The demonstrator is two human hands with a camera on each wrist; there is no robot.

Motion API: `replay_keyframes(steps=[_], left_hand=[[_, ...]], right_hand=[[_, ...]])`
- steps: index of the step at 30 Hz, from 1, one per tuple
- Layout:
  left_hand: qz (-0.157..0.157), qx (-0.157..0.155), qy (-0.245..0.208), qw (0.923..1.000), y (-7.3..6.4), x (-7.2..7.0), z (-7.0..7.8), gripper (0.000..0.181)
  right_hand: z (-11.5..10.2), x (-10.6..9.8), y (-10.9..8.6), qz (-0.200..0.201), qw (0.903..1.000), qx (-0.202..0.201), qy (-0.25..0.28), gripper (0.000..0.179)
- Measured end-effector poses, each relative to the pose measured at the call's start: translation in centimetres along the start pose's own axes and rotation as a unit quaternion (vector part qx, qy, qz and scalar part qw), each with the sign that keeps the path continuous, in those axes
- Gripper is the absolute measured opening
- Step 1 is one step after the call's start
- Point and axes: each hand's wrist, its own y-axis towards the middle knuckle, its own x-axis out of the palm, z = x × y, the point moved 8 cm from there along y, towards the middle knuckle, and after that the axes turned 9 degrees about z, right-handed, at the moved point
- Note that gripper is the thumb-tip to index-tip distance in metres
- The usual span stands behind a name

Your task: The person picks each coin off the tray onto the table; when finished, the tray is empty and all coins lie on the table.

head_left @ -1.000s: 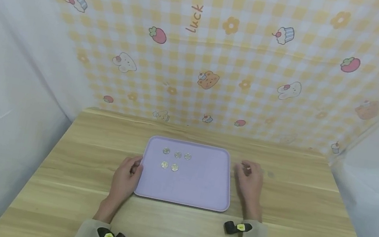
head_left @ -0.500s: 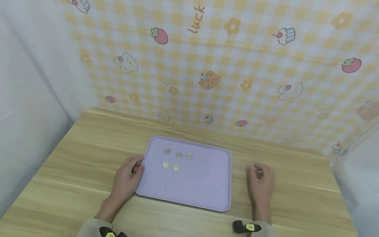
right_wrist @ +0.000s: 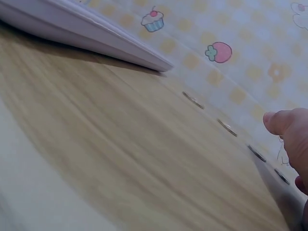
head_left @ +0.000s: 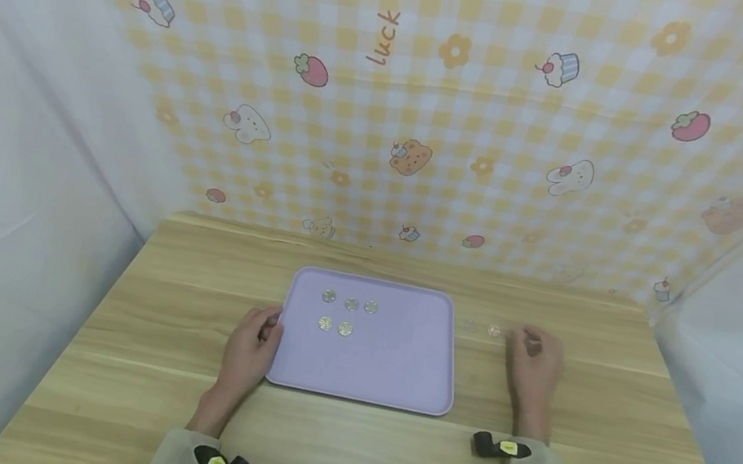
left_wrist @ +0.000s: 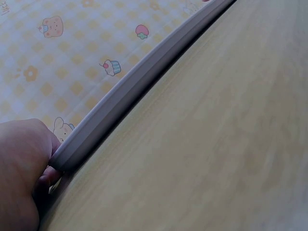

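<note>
I see the light purple, rounded-rectangular tray lying flat in the middle of the wood-grain desk, its long axis running left to right, parallel with the desk's far edge; its short sides face the desk's left and right edges. Five round, flat, pale gold coins lie apart towards the tray's far-left corner, three in the far row and two in the nearer one.

On my left side, the left hand pinches the tray's left rim, thumb above and fingers beneath. On the other side, the right hand is over the desk, its fingers bent; I cannot tell whether they pinch anything.

Between that hand and the tray's right edge, my head view gives me two loose shiny discs; the right wrist view shows four in a line, the hand blocking the rest from above. A yellow-and-white checked cloth rises behind the desk's far edge, with white fabric along the left and right.
</note>
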Motion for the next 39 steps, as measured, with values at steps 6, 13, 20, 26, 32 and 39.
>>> replay_keyframes(steps=[6, 13, 20, 26, 32, 39], left_hand=[[0.008, 0.006, 0.003, 0.9999, 0.0, -0.1, 0.1, 0.032], [-0.005, -0.009, 0.004, 0.9999, 0.0, 0.1, -0.2, 0.032], [-0.008, -0.014, 0.002, 0.9999, -0.1, 0.1, -0.3, 0.032], [-0.007, -0.010, 0.003, 0.9999, 0.0, 0.1, -0.2, 0.031], [-0.003, -0.007, 0.007, 0.9999, 0.0, 0.0, 0.0, 0.031], [-0.008, -0.005, 0.005, 0.9999, 0.0, 0.1, 0.0, 0.031]], right_hand=[[1.4, -1.0, 0.8, 0.009, 0.9997, 0.017, -0.012, 0.037], [3.0, -2.7, 1.9, 0.009, 0.9989, 0.033, -0.034, 0.041], [4.2, -4.2, 2.6, 0.005, 0.9973, 0.054, -0.048, 0.043], [4.3, -4.8, 2.8, -0.012, 0.9961, 0.060, -0.064, 0.046], [3.4, -4.6, 2.9, -0.037, 0.9964, 0.019, -0.074, 0.042], [3.7, -4.4, 3.0, -0.049, 0.9938, 0.004, -0.100, 0.039]])
